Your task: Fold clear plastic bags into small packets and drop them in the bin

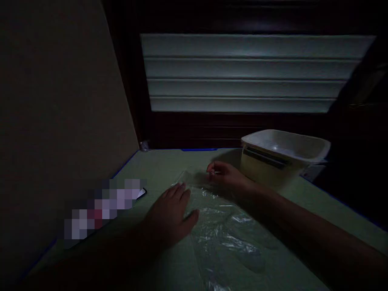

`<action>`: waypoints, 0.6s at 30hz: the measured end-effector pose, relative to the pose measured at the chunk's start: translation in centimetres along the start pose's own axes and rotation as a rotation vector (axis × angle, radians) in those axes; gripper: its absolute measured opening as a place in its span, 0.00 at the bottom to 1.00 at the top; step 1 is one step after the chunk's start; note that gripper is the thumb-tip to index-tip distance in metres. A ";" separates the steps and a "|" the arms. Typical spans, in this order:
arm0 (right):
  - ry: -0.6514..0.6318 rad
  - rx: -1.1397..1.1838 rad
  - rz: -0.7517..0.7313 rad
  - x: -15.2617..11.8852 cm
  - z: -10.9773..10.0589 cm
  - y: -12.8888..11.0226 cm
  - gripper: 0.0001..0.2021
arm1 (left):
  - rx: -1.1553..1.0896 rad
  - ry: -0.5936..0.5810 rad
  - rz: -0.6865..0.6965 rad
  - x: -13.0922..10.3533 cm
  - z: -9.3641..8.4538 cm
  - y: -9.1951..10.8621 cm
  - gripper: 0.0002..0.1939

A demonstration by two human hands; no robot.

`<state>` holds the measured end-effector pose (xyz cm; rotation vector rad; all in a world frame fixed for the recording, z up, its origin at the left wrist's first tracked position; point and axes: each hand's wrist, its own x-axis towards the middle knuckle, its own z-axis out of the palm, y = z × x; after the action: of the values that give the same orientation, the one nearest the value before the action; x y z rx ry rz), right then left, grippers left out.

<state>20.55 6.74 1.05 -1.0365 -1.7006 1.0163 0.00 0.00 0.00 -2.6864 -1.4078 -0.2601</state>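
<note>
- Left hand: flat, fingers spread, pressing the left edge of the bag.
- Right hand: fingers pinching the bag's far edge.
- Bag: clear plastic, flat on the table.
- Tub: just beyond the right hand.

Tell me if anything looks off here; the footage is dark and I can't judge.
Nothing stands out. The clear plastic bag lies flat but wrinkled on the green table under the left hand and right hand; the white tub sits upright.

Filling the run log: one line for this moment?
left hand flat on plastic bag | right hand pinching bag's far edge | tub beside
</note>
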 end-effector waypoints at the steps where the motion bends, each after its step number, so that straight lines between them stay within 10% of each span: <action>1: 0.002 0.000 0.001 0.0 -0.3 0.0 0.11 | 0.006 0.000 0.002 0.1 0.0 0.0 0.26; 12: 0.247 -0.380 -0.159 -0.2 -4.1 0.2 0.06 | -0.018 -0.036 0.012 0.6 -0.1 -0.1 0.28; 18: 0.228 -0.628 -0.339 -2.4 -0.3 -1.5 0.15 | -0.005 -0.070 0.005 0.5 0.1 -0.3 0.32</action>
<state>21.18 4.07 1.86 -1.1379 -1.9576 0.1296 0.09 0.60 -0.04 -2.7276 -1.4207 -0.1715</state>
